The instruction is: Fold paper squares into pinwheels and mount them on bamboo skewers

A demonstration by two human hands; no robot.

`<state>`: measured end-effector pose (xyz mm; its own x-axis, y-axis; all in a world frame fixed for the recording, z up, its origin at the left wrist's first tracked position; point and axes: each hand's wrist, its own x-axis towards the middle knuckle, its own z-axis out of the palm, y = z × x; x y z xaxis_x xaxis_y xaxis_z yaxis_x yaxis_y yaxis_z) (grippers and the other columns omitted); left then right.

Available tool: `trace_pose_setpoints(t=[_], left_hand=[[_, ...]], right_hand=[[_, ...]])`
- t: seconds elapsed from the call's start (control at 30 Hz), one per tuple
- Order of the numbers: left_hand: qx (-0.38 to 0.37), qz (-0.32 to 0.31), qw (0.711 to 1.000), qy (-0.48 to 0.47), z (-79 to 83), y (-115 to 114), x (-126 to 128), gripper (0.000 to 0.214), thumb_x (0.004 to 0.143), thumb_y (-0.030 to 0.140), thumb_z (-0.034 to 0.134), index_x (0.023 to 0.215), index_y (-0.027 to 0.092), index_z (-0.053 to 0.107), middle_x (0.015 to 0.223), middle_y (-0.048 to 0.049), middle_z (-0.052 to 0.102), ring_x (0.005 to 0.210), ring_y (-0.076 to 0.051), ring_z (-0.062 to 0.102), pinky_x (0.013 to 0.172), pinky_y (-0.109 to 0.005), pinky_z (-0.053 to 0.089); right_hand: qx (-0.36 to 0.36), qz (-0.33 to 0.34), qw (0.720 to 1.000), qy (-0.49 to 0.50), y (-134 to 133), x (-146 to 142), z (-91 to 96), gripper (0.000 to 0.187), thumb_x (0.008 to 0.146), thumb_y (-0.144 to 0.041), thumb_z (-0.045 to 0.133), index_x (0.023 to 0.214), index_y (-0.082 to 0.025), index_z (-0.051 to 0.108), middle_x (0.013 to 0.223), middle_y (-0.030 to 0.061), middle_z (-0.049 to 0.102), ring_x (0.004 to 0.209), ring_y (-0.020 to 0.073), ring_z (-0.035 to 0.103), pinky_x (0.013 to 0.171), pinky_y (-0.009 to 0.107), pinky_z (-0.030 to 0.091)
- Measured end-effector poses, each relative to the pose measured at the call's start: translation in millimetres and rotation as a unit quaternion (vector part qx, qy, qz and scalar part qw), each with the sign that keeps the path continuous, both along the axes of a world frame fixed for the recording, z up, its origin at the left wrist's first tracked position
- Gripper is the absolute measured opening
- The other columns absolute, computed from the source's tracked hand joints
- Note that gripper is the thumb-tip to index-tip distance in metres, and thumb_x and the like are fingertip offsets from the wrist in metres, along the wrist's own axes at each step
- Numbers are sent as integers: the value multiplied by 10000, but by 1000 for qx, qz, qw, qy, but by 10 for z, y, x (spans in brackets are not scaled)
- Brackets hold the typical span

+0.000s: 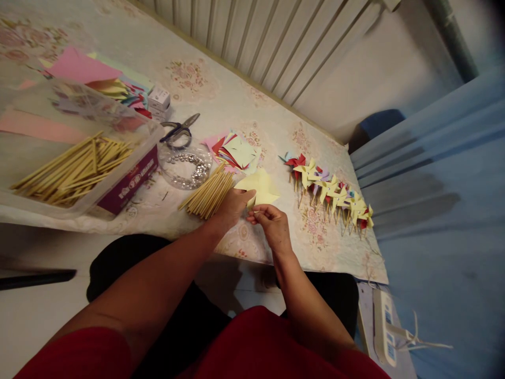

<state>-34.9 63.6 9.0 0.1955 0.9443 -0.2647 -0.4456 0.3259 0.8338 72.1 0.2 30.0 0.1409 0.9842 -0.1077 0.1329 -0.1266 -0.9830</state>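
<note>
left hand [233, 205]: thumb extended | right hand [275, 225]: fingers [265, 209] bent toward thumb | forearms [179, 252]: angled inward

Home room: floral tablecloth [229, 87], long blue curtain [434, 210], plain pale wall [343, 73], white power strip [380, 326]; ribbed panel [260, 37] cut off at top edge, probably a radiator.
</note>
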Motion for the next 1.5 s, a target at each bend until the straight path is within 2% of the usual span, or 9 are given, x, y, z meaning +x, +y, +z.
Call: trace_pose_setpoints(t=[0.3,0.6,0.73,0.87,0.97,1.07,1.2,1.4,1.5], left_hand=[[9,5,1000,2,-28,8,11,245,648,286,634,500,160,483,442,61,405,437,-61,342,445,-221,255],[11,-5,1000,12,56,-49,-18,314,657,243,632,448,171,409,412,66,345,421,-49,293,428,-222,216],[-3,-8,1000,-17,98,-66,-14,278,641,239,644,463,164,444,425,60,388,441,-60,340,447,-219,261],[-6,-6,997,-80,88,-57,17,174,602,230,678,544,143,538,505,45,507,513,-81,443,515,-215,357],[-4,-14,994,-106,63,-50,36,150,588,239,694,611,134,589,545,42,551,525,-82,460,531,-214,380],[-6,-14,995,-97,48,-52,40,155,590,232,689,568,140,566,517,51,528,512,-76,450,529,-209,377],[-8,-7,999,-47,39,-54,36,229,617,187,656,470,150,484,469,57,477,496,-68,435,516,-202,352],[-3,-21,999,-30,7,-42,53,73,640,163,645,588,123,612,537,37,561,530,-74,474,535,-194,363],[-10,-22,999,-28,12,-44,57,53,640,162,642,612,120,626,547,37,570,532,-76,473,545,-200,370]], right_hand=[[2,-2,1000,0,-3,-24,24,62,717,-249,654,752,-206,625,699,-16,694,592,142,651,605,271,499],[74,-3,982,-174,-70,-38,-11,85,832,-254,536,789,-231,604,692,-20,652,630,152,645,615,272,491],[109,4,956,-271,-96,-22,-23,127,869,-241,478,823,-235,596,704,-15,619,619,144,583,654,286,467],[191,-15,904,-382,-108,-8,-18,156,874,-219,482,796,-222,616,781,20,585,757,169,544,711,299,431],[221,-31,880,-420,-107,2,-23,166,880,-195,480,797,-217,622,795,25,532,767,170,508,700,299,414],[265,-29,859,-437,-91,15,-39,149,875,-176,488,795,-210,609,848,38,519,846,187,490,755,326,413],[311,-6,847,-431,-55,27,-65,128,884,-165,492,811,-210,587,872,44,560,882,192,505,815,367,409],[328,-22,829,-453,-18,30,-59,102,880,-182,521,808,-220,582,883,56,597,892,203,545,842,405,413],[332,-19,825,-457,-24,41,-37,99,873,-178,527,807,-218,588,926,71,617,922,211,548,853,413,413]])
